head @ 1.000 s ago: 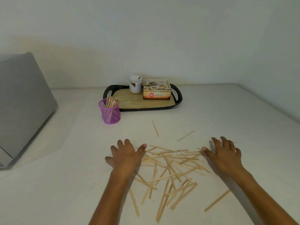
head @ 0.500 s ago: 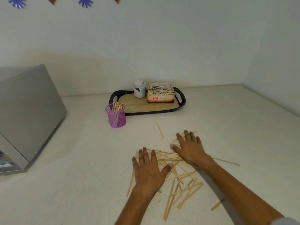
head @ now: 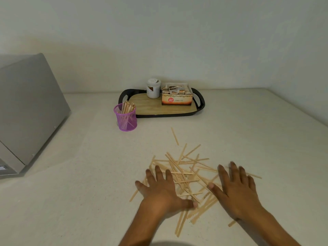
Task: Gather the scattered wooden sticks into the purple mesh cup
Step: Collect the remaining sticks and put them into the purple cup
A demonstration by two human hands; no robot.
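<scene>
Several thin wooden sticks [head: 184,167] lie in a loose heap on the pale counter in front of me. My left hand [head: 159,190] lies flat, fingers spread, on the heap's left side. My right hand [head: 236,189] lies flat with straight fingers on the heap's right side. Neither hand holds a stick. One stick [head: 174,136] lies apart, farther back. The purple mesh cup [head: 125,117] stands upright to the far left of the heap, with several sticks standing in it.
A black tray with a wooden floor [head: 154,107] stands behind the cup, carrying a white jar [head: 153,88] and a box of tea sachets [head: 177,94]. A grey metal appliance [head: 26,110] fills the left side. Walls close the back and right.
My right hand has come back from the heap's far side to its right side. My left hand stays on the left side. The sticks lie bunched closer together.
</scene>
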